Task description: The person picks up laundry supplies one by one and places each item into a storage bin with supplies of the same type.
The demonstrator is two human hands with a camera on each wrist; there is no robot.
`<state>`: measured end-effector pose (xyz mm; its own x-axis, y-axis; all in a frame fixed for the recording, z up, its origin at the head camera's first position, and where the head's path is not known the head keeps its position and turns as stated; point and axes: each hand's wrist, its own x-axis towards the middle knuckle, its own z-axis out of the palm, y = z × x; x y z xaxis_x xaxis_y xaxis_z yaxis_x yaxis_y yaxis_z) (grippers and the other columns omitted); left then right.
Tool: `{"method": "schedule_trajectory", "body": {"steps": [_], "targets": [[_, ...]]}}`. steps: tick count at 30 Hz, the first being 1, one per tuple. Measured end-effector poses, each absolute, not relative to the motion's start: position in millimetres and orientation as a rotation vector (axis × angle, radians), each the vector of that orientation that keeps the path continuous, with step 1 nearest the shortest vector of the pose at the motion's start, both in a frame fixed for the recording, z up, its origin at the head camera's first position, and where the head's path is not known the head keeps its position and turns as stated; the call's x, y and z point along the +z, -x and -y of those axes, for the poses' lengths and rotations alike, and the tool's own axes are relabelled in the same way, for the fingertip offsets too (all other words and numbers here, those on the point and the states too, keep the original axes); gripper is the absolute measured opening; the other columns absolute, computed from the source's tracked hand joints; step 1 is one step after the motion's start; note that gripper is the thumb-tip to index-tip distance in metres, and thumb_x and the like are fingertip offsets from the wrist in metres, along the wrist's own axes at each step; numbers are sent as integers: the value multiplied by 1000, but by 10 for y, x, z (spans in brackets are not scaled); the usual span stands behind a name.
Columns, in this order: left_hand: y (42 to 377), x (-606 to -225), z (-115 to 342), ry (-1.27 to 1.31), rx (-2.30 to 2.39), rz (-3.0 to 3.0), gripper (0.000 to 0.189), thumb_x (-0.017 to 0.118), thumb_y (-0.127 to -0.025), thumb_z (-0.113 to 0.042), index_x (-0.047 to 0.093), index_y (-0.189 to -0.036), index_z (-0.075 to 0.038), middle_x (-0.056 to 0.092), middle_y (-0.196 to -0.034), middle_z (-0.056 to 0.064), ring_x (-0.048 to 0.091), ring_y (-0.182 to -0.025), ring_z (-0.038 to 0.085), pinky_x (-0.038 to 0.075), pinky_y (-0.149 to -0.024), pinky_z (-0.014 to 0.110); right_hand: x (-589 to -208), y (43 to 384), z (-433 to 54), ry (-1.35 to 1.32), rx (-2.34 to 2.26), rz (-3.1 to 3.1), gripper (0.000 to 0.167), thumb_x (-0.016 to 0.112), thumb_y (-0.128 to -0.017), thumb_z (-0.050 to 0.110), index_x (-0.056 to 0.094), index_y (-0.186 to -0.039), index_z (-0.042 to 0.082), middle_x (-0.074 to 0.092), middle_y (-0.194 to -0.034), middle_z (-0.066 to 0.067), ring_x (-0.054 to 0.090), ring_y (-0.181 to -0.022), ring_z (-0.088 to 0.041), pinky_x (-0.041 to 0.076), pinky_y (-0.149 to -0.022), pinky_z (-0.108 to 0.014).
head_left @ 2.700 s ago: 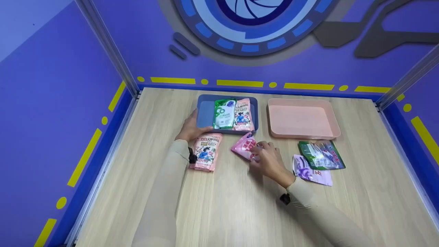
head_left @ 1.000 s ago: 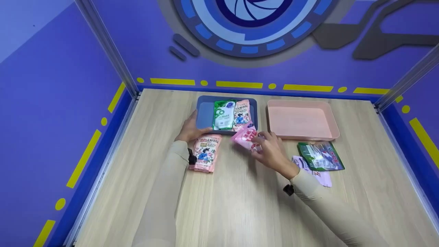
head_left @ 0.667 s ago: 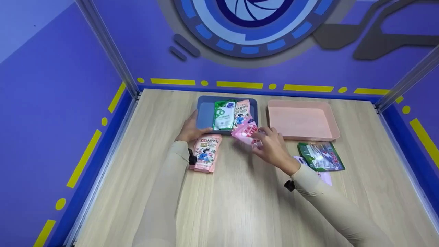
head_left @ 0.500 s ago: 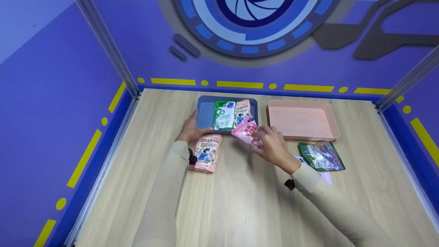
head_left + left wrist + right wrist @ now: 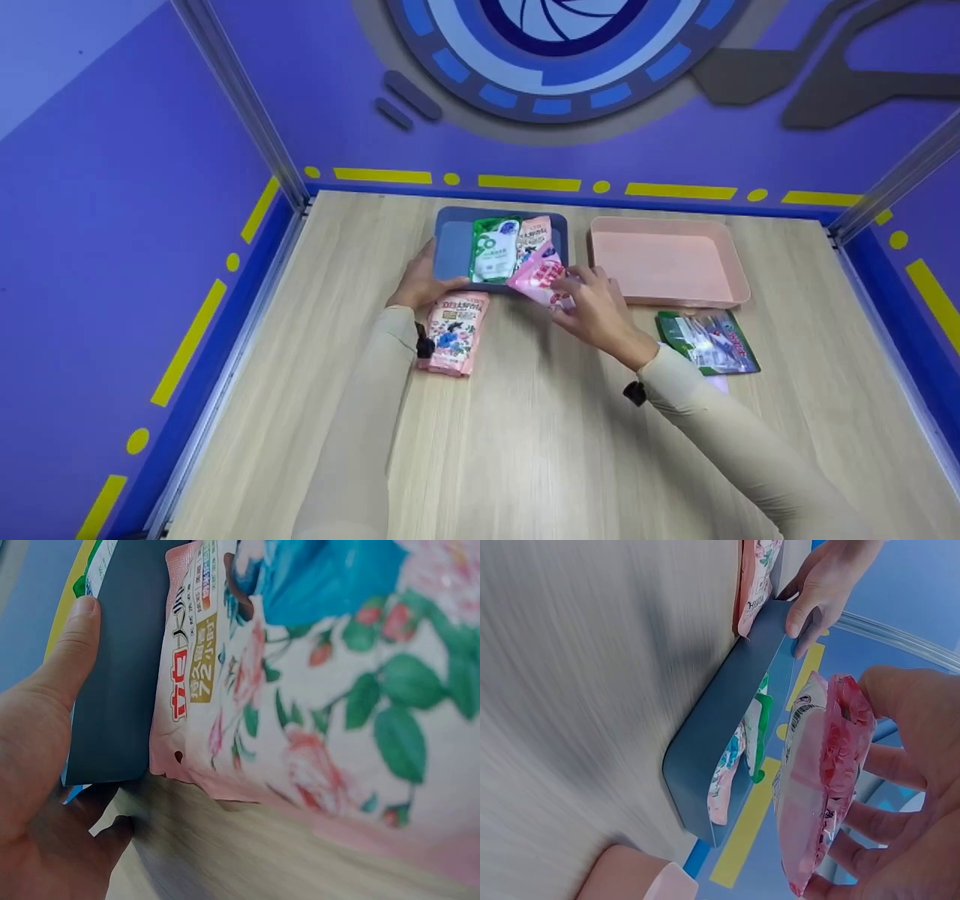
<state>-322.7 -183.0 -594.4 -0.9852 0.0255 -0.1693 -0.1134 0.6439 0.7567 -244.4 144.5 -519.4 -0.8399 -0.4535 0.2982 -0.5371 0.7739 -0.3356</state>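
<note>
My left hand [image 5: 420, 281] grips the front left corner of a blue tray [image 5: 452, 255], thumb on the rim in the left wrist view. Inside the tray lie a green and white pouch [image 5: 495, 251] and a light pink floral pouch [image 5: 534, 229]. My right hand [image 5: 604, 307] holds a bright pink pouch [image 5: 810, 787] between thumb and fingers. The pouch is tilted, above the tray's front right edge, and overlaps the floral pouch in the head view. Another floral pouch [image 5: 455, 334] lies on the table beside my left wrist, close to the tray's front wall.
To the right stands a pink tray [image 5: 667, 259] with a bare floor. Before it lies a green pouch with a shiny clear front [image 5: 709, 341], on top of a pale purple pouch [image 5: 718, 382] mostly hidden by it and my right sleeve. Purple walls border the table.
My right hand has lifted the bright pink pouch off the table and carried it forward to the blue tray's front right edge. My left hand has stayed at the tray's corner.
</note>
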Motion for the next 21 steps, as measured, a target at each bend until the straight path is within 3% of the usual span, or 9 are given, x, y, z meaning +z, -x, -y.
{"method": "schedule_trajectory", "body": {"steps": [21], "targets": [[3202,-5923,1826,119,1312,-2657,118,86,-83,-43,6,-167,-22,17,-171,9,19,-155,34,20,-125,52,-5131,2626,-1380,-805,615,2776,35,78,-84,17,76,-117,9,63,-129,-19,55,-112,-41,47,-89,-57]]}}
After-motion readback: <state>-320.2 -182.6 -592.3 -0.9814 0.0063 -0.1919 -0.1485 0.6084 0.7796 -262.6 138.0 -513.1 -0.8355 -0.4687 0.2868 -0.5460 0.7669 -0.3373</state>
